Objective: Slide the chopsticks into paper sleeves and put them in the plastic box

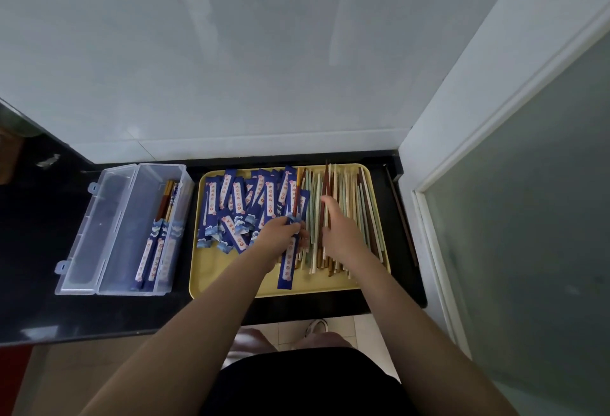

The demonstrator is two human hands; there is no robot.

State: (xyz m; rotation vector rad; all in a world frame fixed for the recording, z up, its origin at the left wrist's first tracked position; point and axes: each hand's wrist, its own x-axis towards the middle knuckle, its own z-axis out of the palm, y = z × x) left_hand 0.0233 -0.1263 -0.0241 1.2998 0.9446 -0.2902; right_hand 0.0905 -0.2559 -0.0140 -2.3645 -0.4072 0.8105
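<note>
Nearest on the yellow rectangular plastic tray point(231, 280), the left hand point(280, 231) has its grip clamped on a blue printed paper sleeve point(287, 267) whose closed end points back toward the person. A dark red-brown chopstick point(297, 196) stands out of its far, open end, so this piece looks partly loaded; whether its partner is already inside cannot be told.

Just beside it, the right hand point(340, 227) lies over the loose spread of pale green, cream and brown chopsticks point(359, 214) on the right half of the tray. Its fingers seem curled around a reddish-brown stick rising toward the tray's far rim, though the hold is hard to read.

Farther back on the left half, a heap of empty blue sleeves point(244, 204) lies criss-crossed, each with a white label strip and wave pattern.

To the left, on the black counter point(33, 267), the clear plastic box point(128, 227) stands with its hinged lid folded open. It holds only a few sleeved pairs against its right wall, their tips sticking out of the far end.

Judging by the full piles, the work is at an early stage, with most still to be done.
</note>
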